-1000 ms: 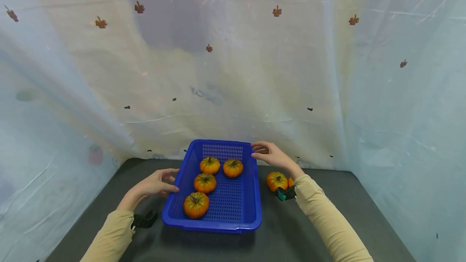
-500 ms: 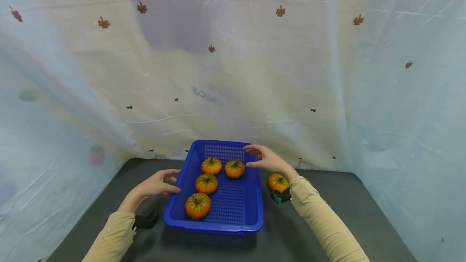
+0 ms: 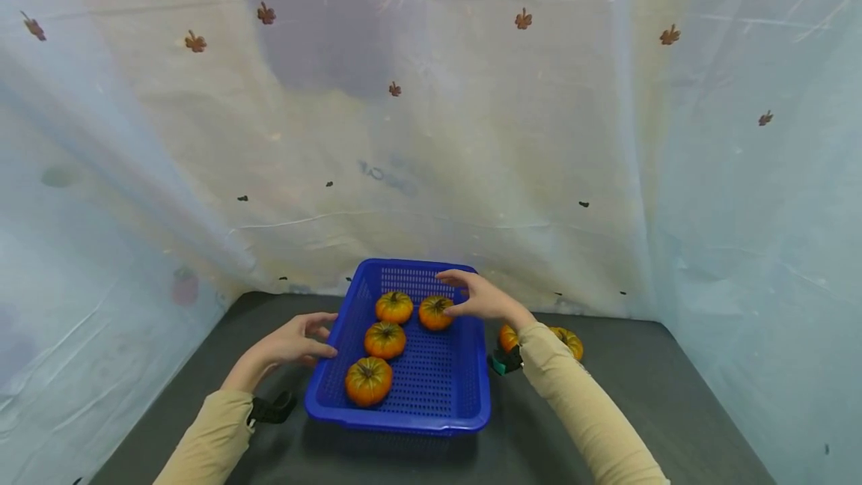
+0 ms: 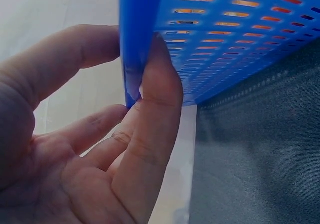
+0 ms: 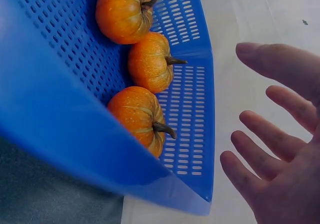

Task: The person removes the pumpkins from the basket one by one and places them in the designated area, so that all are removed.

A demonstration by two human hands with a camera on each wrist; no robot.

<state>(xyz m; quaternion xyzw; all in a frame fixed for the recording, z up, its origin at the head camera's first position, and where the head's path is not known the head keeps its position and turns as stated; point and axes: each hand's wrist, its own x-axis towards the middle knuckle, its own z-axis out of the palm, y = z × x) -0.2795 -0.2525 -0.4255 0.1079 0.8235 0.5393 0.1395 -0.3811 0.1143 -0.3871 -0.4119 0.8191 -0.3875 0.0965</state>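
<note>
The person's left hand [image 3: 292, 340] pinches the left rim of the blue perforated basket [image 3: 397, 424] between thumb and fingers, forearm angled in from below. The right hand [image 3: 481, 299] reaches across the basket's far right side, thumb and fingers spread, near the rightmost pumpkin [image 3: 432, 313] of the four small orange ones lying inside.
</note>
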